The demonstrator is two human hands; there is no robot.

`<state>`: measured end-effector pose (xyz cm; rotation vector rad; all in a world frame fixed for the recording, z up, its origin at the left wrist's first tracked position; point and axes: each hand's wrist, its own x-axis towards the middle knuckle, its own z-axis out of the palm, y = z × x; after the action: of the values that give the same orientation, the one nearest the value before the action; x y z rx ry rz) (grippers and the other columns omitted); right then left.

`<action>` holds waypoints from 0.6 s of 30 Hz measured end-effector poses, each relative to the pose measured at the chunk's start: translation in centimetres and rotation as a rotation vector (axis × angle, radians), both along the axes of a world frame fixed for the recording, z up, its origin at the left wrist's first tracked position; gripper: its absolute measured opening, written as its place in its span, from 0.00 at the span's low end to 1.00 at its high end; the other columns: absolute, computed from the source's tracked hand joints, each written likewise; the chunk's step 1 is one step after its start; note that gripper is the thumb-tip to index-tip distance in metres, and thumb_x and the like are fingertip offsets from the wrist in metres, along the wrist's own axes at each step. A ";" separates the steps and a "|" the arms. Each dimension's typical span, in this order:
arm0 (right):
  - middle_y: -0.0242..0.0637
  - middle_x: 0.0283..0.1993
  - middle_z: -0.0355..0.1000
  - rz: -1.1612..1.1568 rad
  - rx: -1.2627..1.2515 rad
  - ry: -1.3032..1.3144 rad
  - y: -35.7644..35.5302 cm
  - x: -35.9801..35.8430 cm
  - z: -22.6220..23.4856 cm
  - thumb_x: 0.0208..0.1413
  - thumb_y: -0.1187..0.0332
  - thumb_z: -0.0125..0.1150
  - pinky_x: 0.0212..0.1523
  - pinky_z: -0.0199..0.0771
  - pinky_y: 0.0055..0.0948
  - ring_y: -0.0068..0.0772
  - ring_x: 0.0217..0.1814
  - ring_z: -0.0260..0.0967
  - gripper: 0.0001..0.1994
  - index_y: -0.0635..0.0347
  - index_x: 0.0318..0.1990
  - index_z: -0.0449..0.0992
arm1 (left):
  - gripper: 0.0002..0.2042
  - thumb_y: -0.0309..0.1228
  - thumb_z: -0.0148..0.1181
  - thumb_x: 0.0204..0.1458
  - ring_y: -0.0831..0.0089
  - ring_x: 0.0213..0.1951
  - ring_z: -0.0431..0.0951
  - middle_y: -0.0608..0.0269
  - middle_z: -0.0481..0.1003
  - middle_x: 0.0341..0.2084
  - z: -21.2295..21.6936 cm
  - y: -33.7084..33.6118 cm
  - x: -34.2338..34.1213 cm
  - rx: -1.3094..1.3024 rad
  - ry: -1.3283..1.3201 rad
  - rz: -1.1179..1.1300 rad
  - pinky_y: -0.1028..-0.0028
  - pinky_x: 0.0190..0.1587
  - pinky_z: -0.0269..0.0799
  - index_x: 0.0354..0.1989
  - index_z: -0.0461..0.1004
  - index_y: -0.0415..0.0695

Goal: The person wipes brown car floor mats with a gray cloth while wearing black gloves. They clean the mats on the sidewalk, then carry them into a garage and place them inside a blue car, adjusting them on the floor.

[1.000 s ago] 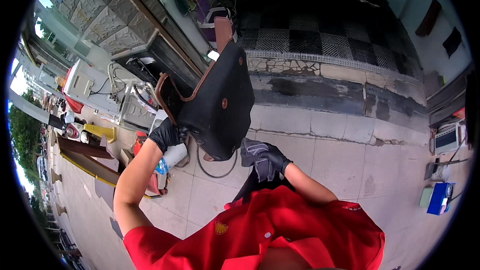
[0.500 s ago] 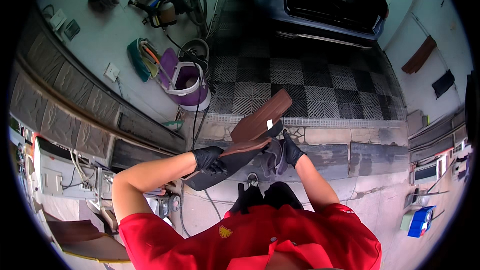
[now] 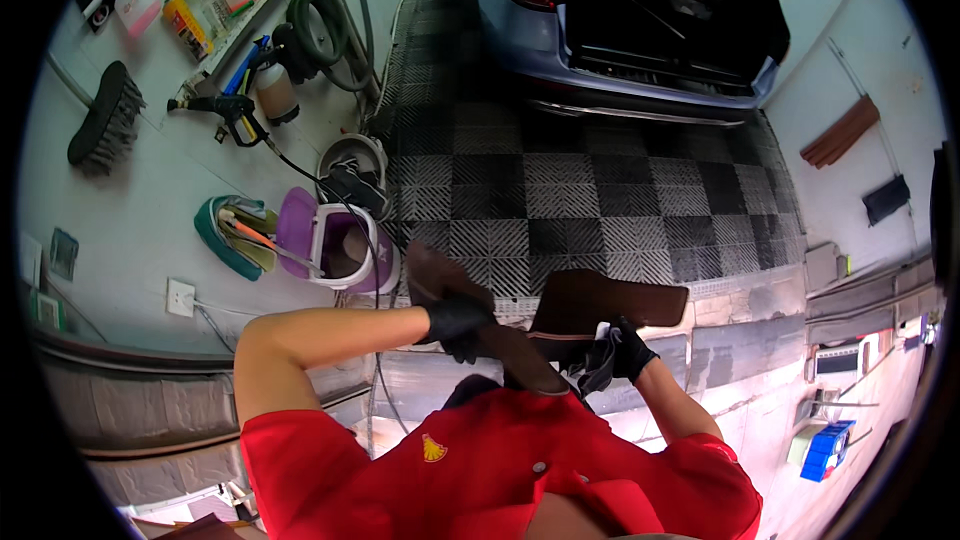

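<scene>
In front of my chest I hold up a brown car floor mat (image 3: 610, 302) with a dark underside. One broad panel stands to the right. A narrower brown part slants down across the middle; whether it is the same piece I cannot tell. My left hand (image 3: 458, 325), in a black glove, is closed around that slanting part. My right hand (image 3: 632, 350), gloved in black too, grips the broad panel's lower edge, with a crumpled grey cloth (image 3: 598, 365) bunched against it. A small white tag shows beside the right fingers.
Beyond the checkered grate floor (image 3: 560, 180) stands a blue car (image 3: 520, 30) with its rear open. Left are a purple-and-white bucket (image 3: 385, 265), a grey bucket (image 3: 372, 155) and a spray gun (image 3: 235, 115), its hose running down beside me. Another brown mat (image 3: 840, 132) hangs on the right wall.
The mat has been raised and turned, its broad panel now out to the right. Both hands have moved, the right one further right with the cloth. My view has tilted up toward the car.
</scene>
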<state>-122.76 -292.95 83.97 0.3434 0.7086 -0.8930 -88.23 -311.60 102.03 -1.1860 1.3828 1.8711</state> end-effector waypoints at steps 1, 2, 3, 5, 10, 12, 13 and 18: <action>0.44 0.35 0.72 -0.045 0.035 -0.037 -1.9 1.1 1.5 0.44 0.33 0.48 0.50 0.63 0.52 0.50 0.44 0.68 0.30 0.53 0.35 0.74 | 0.28 0.55 0.40 0.53 0.66 0.15 0.76 0.51 0.76 0.20 1.5 -2.7 -0.1 -0.040 0.004 -0.011 0.74 0.14 0.70 0.44 0.72 0.42; 0.46 0.45 0.69 -0.015 0.026 -0.042 -3.2 1.1 1.0 0.44 0.33 0.48 0.54 0.60 0.52 0.53 0.48 0.65 0.33 0.53 0.44 0.72 | 0.27 0.54 0.40 0.53 0.67 0.16 0.76 0.50 0.76 0.20 2.2 -5.1 -0.2 -0.095 0.039 -0.007 0.73 0.15 0.70 0.44 0.72 0.42; 0.49 0.49 0.67 -0.013 0.011 -0.064 -5.2 1.6 1.4 0.44 0.33 0.46 0.54 0.60 0.51 0.53 0.49 0.64 0.36 0.55 0.49 0.68 | 0.26 0.53 0.40 0.54 0.67 0.16 0.76 0.50 0.76 0.21 2.4 -7.6 -0.1 -0.146 0.081 -0.001 0.73 0.15 0.71 0.44 0.72 0.43; 0.52 0.54 0.64 0.007 -0.043 -0.131 -10.2 4.0 2.5 0.46 0.34 0.42 0.56 0.59 0.49 0.54 0.53 0.63 0.40 0.60 0.57 0.62 | 0.22 0.48 0.41 0.54 0.67 0.16 0.76 0.51 0.76 0.20 1.0 -12.9 0.5 -0.429 0.271 -0.139 0.72 0.17 0.72 0.41 0.73 0.42; 0.51 0.58 0.62 -0.026 0.010 -0.023 -27.5 9.0 1.8 0.54 0.41 0.38 0.59 0.58 0.44 0.52 0.56 0.62 0.35 0.62 0.59 0.60 | 0.16 0.38 0.43 0.53 0.61 0.23 0.78 0.51 0.76 0.23 -4.6 -28.4 1.5 -0.805 0.338 -0.290 0.65 0.28 0.74 0.39 0.74 0.42; 0.51 0.55 0.64 -0.011 -0.076 -0.107 -36.2 10.5 0.8 0.55 0.41 0.38 0.54 0.63 0.46 0.51 0.52 0.64 0.35 0.63 0.58 0.60 | 0.15 0.37 0.46 0.51 0.58 0.27 0.77 0.51 0.76 0.25 -7.1 -35.2 2.9 -0.930 0.354 -0.345 0.62 0.31 0.73 0.41 0.73 0.43; 0.51 0.54 0.65 -0.018 -0.112 -0.151 -39.9 11.3 0.6 0.55 0.41 0.37 0.52 0.66 0.46 0.50 0.50 0.65 0.35 0.64 0.58 0.61 | 0.14 0.37 0.47 0.50 0.57 0.28 0.77 0.51 0.76 0.26 -7.0 -38.9 2.8 -0.863 0.283 -0.355 0.61 0.33 0.72 0.39 0.74 0.43; 0.45 0.59 0.62 0.055 -0.156 -0.277 -57.9 14.9 0.5 0.51 0.40 0.38 0.61 0.56 0.44 0.47 0.59 0.60 0.35 0.57 0.58 0.61 | 0.11 0.34 0.49 0.46 0.54 0.30 0.77 0.50 0.76 0.28 -2.3 -58.5 4.2 -1.332 0.331 -0.878 0.61 0.34 0.72 0.34 0.76 0.44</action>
<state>-107.88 -350.86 84.47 0.2993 0.3886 -0.8231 -84.02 -370.14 99.75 -0.4515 2.8503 0.3883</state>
